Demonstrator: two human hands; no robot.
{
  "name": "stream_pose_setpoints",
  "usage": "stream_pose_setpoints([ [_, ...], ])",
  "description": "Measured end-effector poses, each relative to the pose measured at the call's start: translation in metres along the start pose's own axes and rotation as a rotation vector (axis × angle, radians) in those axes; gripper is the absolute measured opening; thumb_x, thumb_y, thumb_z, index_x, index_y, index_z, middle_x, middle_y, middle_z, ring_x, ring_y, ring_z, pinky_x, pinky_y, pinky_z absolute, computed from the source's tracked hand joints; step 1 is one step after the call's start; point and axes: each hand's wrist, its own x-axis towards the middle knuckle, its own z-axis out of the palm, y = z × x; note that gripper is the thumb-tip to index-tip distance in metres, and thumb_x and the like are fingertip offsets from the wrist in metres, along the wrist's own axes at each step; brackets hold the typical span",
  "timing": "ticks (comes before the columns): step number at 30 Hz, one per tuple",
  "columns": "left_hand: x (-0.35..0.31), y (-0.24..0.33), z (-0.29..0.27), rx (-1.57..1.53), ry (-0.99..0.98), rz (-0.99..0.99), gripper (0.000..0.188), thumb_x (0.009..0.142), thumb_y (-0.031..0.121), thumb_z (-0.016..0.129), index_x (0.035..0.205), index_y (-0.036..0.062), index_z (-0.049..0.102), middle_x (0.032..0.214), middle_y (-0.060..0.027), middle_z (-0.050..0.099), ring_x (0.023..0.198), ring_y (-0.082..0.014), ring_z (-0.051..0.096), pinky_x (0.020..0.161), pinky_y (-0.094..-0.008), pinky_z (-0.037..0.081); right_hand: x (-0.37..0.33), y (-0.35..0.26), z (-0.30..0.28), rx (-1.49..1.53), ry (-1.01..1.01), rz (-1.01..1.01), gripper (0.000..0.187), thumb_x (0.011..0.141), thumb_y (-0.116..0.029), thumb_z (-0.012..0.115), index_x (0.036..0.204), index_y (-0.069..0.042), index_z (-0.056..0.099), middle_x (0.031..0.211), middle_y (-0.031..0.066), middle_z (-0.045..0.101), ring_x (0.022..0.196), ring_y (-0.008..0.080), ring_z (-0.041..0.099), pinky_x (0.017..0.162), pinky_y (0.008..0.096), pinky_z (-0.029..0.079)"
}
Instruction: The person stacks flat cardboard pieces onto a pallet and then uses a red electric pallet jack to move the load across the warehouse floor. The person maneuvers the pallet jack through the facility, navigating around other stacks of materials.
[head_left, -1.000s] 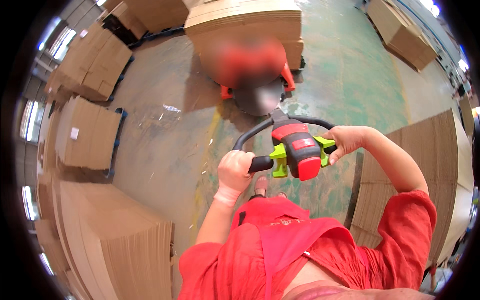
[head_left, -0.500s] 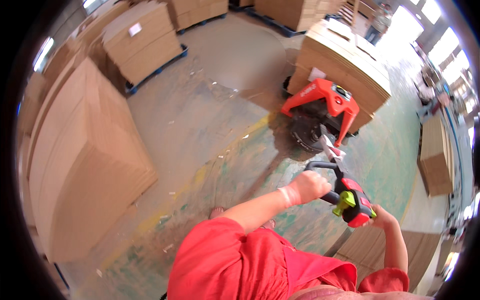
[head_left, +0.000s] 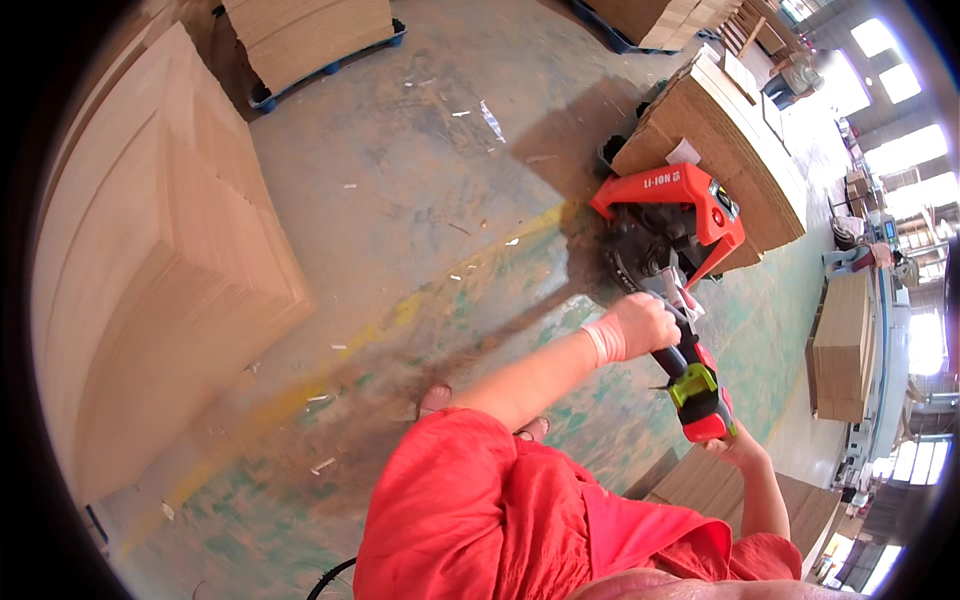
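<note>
My left hand (head_left: 645,325), with a pale band at the wrist, is wrapped round the black grip of an electric pallet jack's handle. On the far side of the red, black and lime-green control head (head_left: 700,400), my right hand (head_left: 737,446) holds the other end; its fingers are partly hidden. The handle's shaft runs up to the pallet jack's orange-red body (head_left: 655,187), whose black drive unit (head_left: 640,245) sits beneath. A tall stack of brown boards (head_left: 670,130), with a paper label on its near end, stands directly behind that body.
Tall board stacks (head_left: 200,230) line the left side. Another stack stands on a blue pallet (head_left: 330,70) farther back. A yellow line (head_left: 400,315) crosses the scuffed floor. More boards (head_left: 845,350) lie by machinery at right, near a bending person (head_left: 860,258); another person (head_left: 795,80) stands far back.
The handle has swung round, so the control head faces me more end-on. My left hand has moved up and forward with it. The pallet jack and its stack sit farther right and higher in view.
</note>
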Motion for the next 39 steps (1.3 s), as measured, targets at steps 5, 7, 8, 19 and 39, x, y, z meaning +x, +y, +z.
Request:
stream_pose_setpoints([
  [5,-0.007,-0.046,-0.025,0.054,-0.073,-0.084,0.007,0.072,0.015,0.060,0.069,0.0148,0.054,0.077,-0.0023,0.058,0.081,-0.0234,0.060,0.073,-0.0358,0.050,0.032,-0.002,0.030,0.043,0.169,-0.088,0.055,0.083,-0.047,0.068,0.115,-0.004,0.054,0.092,-0.0026,0.055,0.084,0.0087,0.049,0.074,0.0271,0.043],
  [7,-0.004,-0.051,-0.031,0.017,-0.088,-0.098,0.006,0.071,0.015,0.061,0.070,0.0146,0.054,0.077,-0.0028,0.058,0.082,-0.0242,0.060,0.074,-0.0361,0.050,0.045,0.019,0.049,0.029,0.435,-0.431,0.045,0.096,-0.042,0.050,0.114,-0.001,0.057,0.092,0.0031,0.057,0.082,0.0130,0.053,0.072,0.0295,0.044],
  [8,-0.001,-0.052,-0.031,-0.001,-0.093,-0.107,0.007,0.071,0.014,0.061,0.071,0.0145,0.055,0.077,-0.0031,0.058,0.083,-0.0245,0.060,0.074,-0.0363,0.050,0.047,0.024,0.052,-0.086,0.553,-0.497,0.046,0.096,-0.042,0.049,0.112,0.000,0.058,0.092,0.0054,0.057,0.082,0.0152,0.054,0.072,0.0303,0.044],
  [19,0.066,0.020,-0.002,-0.064,0.017,-0.167,0.024,0.060,0.008,0.070,0.077,0.0148,0.056,0.076,-0.0041,0.057,0.076,-0.0277,0.057,0.068,-0.0398,0.047,-0.003,0.031,-0.028,-0.538,1.013,-0.732,0.040,0.097,-0.031,0.041,0.084,0.003,0.059,0.073,0.0177,0.054,0.065,0.0352,0.055,0.059,0.0381,0.043],
  [39,0.257,0.197,0.155,-0.670,-0.767,-0.096,0.071,0.075,0.027,0.069,0.138,0.0072,0.041,0.102,-0.0145,0.065,0.085,-0.0225,0.066,0.079,-0.0318,0.049,-0.105,0.155,-0.350,-0.641,0.869,-0.973,0.047,0.095,-0.040,0.037,0.083,0.001,0.054,0.068,0.0169,0.047,0.062,0.0370,0.049,0.057,0.0401,0.041],
])
